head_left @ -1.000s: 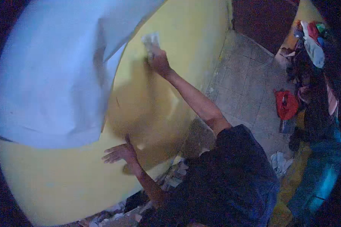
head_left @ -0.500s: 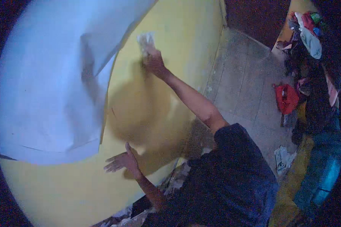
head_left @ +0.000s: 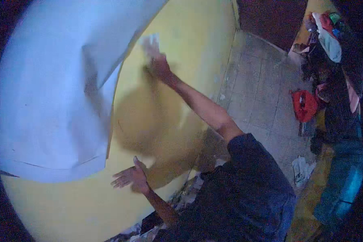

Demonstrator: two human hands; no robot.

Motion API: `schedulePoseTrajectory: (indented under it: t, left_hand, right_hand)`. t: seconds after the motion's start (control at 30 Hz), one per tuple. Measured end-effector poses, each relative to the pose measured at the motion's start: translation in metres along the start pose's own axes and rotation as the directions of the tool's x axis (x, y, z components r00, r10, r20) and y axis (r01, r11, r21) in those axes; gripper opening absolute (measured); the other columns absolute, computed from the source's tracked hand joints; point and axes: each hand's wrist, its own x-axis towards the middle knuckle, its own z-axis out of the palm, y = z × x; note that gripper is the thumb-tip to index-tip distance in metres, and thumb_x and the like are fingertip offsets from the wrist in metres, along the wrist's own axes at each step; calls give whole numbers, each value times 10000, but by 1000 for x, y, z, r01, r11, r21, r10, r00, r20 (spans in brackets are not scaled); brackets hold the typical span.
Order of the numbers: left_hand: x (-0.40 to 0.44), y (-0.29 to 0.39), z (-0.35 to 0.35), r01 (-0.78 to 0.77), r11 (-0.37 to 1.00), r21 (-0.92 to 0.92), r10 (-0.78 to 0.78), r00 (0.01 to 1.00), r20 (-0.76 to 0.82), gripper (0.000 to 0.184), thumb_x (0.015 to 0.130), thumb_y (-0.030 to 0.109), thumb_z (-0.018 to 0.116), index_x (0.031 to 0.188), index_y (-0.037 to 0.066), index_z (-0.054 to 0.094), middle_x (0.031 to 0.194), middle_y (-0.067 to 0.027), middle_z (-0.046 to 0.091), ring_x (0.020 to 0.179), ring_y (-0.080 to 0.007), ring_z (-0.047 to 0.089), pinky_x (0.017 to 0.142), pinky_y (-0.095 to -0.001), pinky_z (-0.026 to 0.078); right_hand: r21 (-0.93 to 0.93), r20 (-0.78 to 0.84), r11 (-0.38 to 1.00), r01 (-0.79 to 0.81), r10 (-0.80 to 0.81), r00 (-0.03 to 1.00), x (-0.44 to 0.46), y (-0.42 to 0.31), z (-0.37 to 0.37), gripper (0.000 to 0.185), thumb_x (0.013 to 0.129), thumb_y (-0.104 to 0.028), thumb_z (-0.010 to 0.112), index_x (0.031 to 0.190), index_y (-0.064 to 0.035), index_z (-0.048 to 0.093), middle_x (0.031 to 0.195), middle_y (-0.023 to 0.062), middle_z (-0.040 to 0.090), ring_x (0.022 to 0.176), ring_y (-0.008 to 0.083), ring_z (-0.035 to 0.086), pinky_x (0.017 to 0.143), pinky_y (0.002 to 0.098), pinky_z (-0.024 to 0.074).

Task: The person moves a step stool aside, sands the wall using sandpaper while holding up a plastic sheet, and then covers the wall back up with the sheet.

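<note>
My right hand (head_left: 160, 66) is stretched out against a yellow wall (head_left: 201, 52), pressing a whitish crumpled cloth (head_left: 151, 43) to it; motion blurs the fingers and the cloth. Lower down, my left hand (head_left: 133, 176) has its fingers spread and thumb raised, close to or on the yellow surface, and holds nothing. A large white sheet (head_left: 48, 105) covers the left side of the wall. Its right edge hangs loose, with a fold and a curl beside my right hand's shadow. The sheet's lower edge lies a little above my left hand.
Along the right side are a pile of clothes (head_left: 328, 40), a red bag-like item (head_left: 304, 105) and a teal item (head_left: 343, 181). A pale crumpled piece (head_left: 302, 169) lies on the grey floor (head_left: 258, 88). A dark door-like panel (head_left: 272, 20) stands at the top.
My right hand and the cloth have shifted slightly to the left along the wall. My left hand stays spread in nearly the same place.
</note>
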Motion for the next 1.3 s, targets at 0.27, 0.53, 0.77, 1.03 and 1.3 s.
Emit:
schedulePoseTrajectory:
  t: [0.27,0.53,0.77,1.03,1.3]
  left_hand:
    - [-18,-6,26,-66,998,24,65,997,33,1279,739,878,198,1338,-246,80,1321,-548,26,1222,-716,65,959,-720,227]
    - [-35,-61,97,-57,998,21,56,998,30,1254,762,858,212,1331,-254,95,1330,-540,36,1242,-695,78,959,-716,234]
    - [-32,-34,110,-49,990,130,49,999,4,1280,695,901,229,1384,-171,109,1368,-484,70,1270,-636,92,1018,-658,209]
    - [-31,-32,116,-51,988,146,53,998,-15,1213,770,851,195,1347,-216,191,1320,-521,175,1226,-666,229,981,-661,292]
    - [-24,-19,68,-53,982,183,58,998,-24,1206,777,845,200,1351,-216,164,1327,-523,143,1234,-668,203,967,-668,301]
  right_hand:
    - [222,100,958,-179,161,982,-16,-10,-22,706,724,-67,500,1409,-5,341,1472,222,300,1376,349,272,964,450,390]
    - [116,23,985,-127,126,992,-103,-52,62,623,752,-80,522,1356,9,398,1404,233,406,1307,395,377,950,428,424]
    - [30,-62,977,-213,214,975,-108,-18,85,483,848,4,427,1329,-31,457,1248,233,528,1064,357,594,882,390,500]
    - [76,-158,984,-159,169,973,-127,-37,98,427,907,-77,428,1331,-60,472,1165,273,561,910,395,634,762,418,521]
    - [53,-172,996,-66,74,982,-49,0,43,401,907,-48,410,1296,13,483,1321,227,487,1141,316,554,875,391,485]
